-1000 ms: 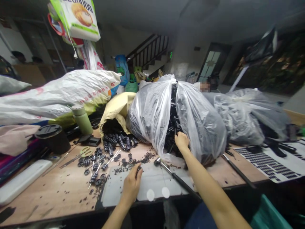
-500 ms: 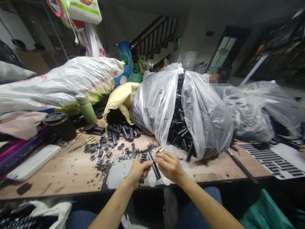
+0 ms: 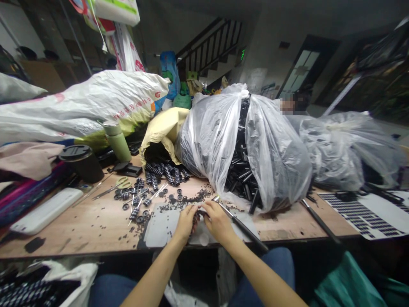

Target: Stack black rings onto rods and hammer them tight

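Observation:
My left hand and my right hand meet at the front of the table over a pale mat. Their fingers curl together round a small black piece, mostly covered by the fingertips. A tool with a metal shaft and black handle slants along the outer side of my right hand; whether that hand grips it I cannot tell. One whitish disc shows below the hands. Tiny black bits lie scattered just beyond them.
Ringed black-and-white rods spill from a yellow bag. A big clear bag of black tubes stands behind my hands. Scissors, a green bottle and a dark cup are left; label sheets and another dark-handled tool right.
My hands have come together. The black tube seen between them is no longer visible there. More of the black-handled tool now shows beside my right hand.

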### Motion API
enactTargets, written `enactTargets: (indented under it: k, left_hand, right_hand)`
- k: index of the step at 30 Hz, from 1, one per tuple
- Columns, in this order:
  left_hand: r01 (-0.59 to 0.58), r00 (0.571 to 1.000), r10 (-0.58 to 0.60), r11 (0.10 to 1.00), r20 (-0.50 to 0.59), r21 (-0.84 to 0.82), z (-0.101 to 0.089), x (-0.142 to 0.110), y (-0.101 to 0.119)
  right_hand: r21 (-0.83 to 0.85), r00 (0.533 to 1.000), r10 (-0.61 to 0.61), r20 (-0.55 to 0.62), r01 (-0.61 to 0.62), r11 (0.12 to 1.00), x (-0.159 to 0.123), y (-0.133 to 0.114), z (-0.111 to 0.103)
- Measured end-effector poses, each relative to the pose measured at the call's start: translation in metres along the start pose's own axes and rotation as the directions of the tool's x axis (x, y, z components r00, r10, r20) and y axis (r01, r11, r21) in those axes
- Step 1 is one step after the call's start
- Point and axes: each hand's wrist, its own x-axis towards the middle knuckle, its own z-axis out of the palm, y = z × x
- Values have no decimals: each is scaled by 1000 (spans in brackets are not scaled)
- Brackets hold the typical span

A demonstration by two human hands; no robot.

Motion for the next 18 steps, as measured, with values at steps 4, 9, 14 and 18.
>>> enactTargets:
  k: [4,9,14,18]
  left_hand:
    - [8,999,-5,997,-39,71,-3,8,-11]
    - [15,1000,-16,997,12,76,-8,1,-9]
    - [6,997,-11,998,74,60,-7,-2,-9]
    - [-7,993,4,1000,117,25,-9,-3,-10]
  right_hand:
    - [-102,999,14,47,-9,995,2,4,18]
    - [10,979,-49,197,47,999,-16,17,5]
    - [147,935,-33,354,-20,989,-19,26,-5]
    - [187,962,14,272,-67,980,-12,22,3]
